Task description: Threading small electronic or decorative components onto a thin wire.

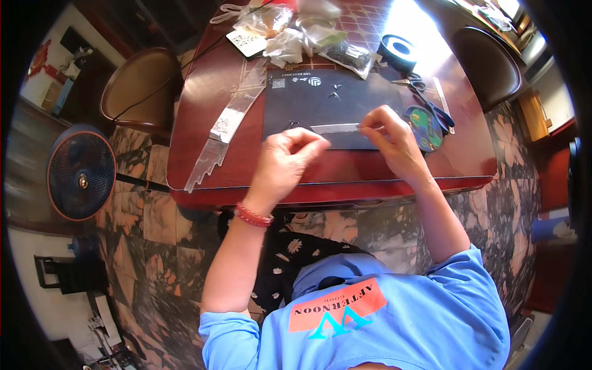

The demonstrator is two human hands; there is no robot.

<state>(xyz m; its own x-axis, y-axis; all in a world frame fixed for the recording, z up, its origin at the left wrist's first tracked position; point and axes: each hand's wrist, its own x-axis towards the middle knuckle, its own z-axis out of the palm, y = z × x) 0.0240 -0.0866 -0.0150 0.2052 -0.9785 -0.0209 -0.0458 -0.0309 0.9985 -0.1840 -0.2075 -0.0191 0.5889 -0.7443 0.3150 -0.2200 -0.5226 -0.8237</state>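
Observation:
My left hand (285, 161), with a red beaded bracelet at the wrist, is over the front left of a dark flat mat (364, 92). Its thumb and fingers are pinched; whatever is between them is too small to make out. A thin whitish strip (333, 129) runs sideways between my hands. At the strip's right end, the fingertips of my right hand (394, 143) are closed on it. Several small dark pieces (335, 92) lie on the mat beyond the strip, and more tiny dark bits (292, 124) lie just past my left hand.
A clear plastic strip (206, 159) with a white label lies left of the mat. Behind are plastic bags (287, 48) and a bag of dark bits (347, 57). To the right are a black tape roll (398, 54), scissors (431, 105) and a round green disc (423, 128).

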